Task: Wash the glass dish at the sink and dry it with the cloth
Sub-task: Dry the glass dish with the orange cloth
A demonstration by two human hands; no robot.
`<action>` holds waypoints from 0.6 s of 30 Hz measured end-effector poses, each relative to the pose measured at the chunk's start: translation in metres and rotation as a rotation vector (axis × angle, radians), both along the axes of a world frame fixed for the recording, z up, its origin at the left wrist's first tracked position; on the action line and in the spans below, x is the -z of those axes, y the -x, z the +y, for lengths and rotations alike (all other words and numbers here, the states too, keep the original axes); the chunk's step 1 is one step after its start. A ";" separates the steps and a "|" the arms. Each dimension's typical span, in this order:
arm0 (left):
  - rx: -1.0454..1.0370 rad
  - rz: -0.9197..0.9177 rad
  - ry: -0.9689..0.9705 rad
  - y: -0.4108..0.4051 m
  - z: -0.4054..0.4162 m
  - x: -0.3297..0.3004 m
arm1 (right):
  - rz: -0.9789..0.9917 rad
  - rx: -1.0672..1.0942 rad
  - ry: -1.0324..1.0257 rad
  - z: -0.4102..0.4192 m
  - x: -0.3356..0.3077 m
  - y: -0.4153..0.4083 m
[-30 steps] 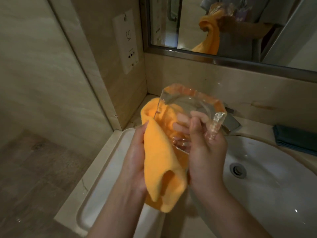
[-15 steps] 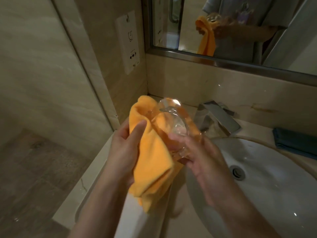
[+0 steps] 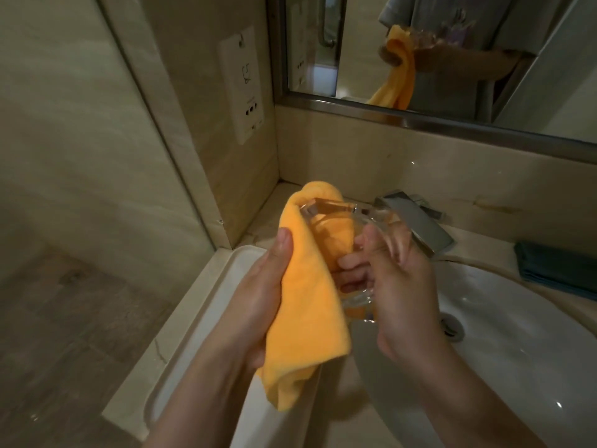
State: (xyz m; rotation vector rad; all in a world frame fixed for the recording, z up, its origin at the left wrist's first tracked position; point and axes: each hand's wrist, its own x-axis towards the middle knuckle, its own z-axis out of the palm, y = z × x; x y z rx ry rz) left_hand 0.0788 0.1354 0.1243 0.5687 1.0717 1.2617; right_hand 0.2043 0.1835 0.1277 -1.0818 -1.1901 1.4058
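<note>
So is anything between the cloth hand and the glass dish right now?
Only the orange cloth itself: the left hand presses it against the glass dish, which the right hand grips directly. Nothing else visible intervenes.

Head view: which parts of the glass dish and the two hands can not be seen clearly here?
- Glass dish: left side covered by the orange cloth; clear edges blurred.
- Left hand: fingers hidden behind the cloth.
- Right hand: fingertips seen only through the glass.

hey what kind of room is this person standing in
Most likely a bathroom: a white basin set in a stone counter, a metal faucet behind it, and a framed wall mirror above.
</note>
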 end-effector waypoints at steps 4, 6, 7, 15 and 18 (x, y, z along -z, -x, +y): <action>-0.052 -0.049 0.002 -0.004 -0.005 -0.003 | 0.023 0.048 -0.011 -0.003 0.001 0.003; -0.102 0.048 -0.028 -0.007 -0.006 -0.003 | 0.024 0.067 -0.020 -0.005 0.001 0.004; -0.126 0.119 -0.059 -0.007 -0.005 -0.003 | 0.022 0.075 -0.025 -0.006 0.000 0.005; -0.102 0.131 -0.122 0.005 0.006 -0.006 | -0.003 0.062 -0.092 -0.003 -0.003 0.003; -0.088 -0.004 -0.091 0.000 0.004 -0.008 | 0.020 0.110 -0.097 -0.005 -0.002 0.002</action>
